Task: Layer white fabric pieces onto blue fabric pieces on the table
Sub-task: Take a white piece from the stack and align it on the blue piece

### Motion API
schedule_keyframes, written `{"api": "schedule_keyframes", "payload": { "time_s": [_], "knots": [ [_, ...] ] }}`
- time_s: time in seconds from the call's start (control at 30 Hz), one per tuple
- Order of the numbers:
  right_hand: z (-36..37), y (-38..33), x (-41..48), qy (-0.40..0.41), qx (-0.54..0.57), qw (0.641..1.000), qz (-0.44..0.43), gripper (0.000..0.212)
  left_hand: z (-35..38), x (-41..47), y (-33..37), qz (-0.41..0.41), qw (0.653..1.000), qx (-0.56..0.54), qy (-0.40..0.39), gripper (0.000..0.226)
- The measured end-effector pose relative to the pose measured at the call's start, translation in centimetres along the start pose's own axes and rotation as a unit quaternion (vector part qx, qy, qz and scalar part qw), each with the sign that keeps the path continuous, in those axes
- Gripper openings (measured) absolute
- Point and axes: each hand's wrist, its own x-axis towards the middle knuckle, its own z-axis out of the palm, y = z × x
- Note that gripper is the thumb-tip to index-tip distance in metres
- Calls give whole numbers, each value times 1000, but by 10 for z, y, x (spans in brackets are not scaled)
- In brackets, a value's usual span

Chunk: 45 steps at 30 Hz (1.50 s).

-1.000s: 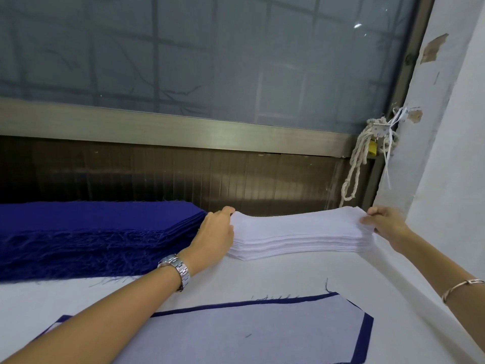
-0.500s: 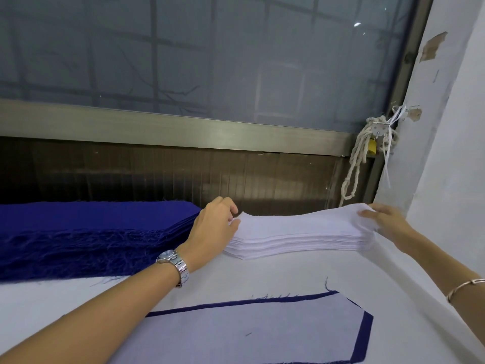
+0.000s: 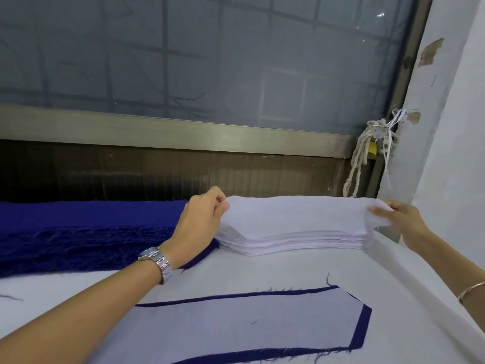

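A stack of white fabric pieces (image 3: 294, 240) lies at the back of the table. Its top white piece (image 3: 296, 214) is lifted off the stack. My left hand (image 3: 199, 219) pinches that piece's left end, and my right hand (image 3: 399, 214) pinches its right end. To the left sits a thick stack of frayed blue fabric pieces (image 3: 78, 232). Nearer to me lies a blue piece (image 3: 363, 327) with a white piece (image 3: 236, 324) laid on it, so only a blue border shows.
The white table (image 3: 288, 269) runs up to a window frame (image 3: 183, 132) and a dark panel behind the stacks. A white wall (image 3: 451, 153) stands close on the right, with a knotted rope (image 3: 362, 158) and a padlock hanging in the corner.
Both hands have taken hold of the top white piece and raised it off the stack; one second ago they rested at the stack's two ends.
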Motion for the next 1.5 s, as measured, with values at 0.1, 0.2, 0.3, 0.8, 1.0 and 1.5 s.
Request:
{"api": "schedule_keyframes", "payload": {
  "time_s": [0.1,0.2,0.3,0.8,1.0,1.5],
  "knots": [
    [-2,-5,-7,-7,22,1000,3,19,-22,-10,-4,-16,1000,-1,7,10],
    [-2,-10,-16,-51,28,998,15,16,-46,-27,-10,-39,999,-2,-5,12],
    [0,-17,-27,-127,11,992,21,14,-71,-46,-18,-71,997,-4,-24,12],
    [27,-64,-99,-364,-129,921,45,39,-171,-143,-68,-325,920,-164,-148,29],
    [27,-53,-113,-454,-208,865,45,35,-190,-155,-78,-365,899,-138,-202,36],
    [28,-44,-128,-524,-256,810,63,19,-179,-166,-86,-354,906,-136,-189,18]
  ]
}}
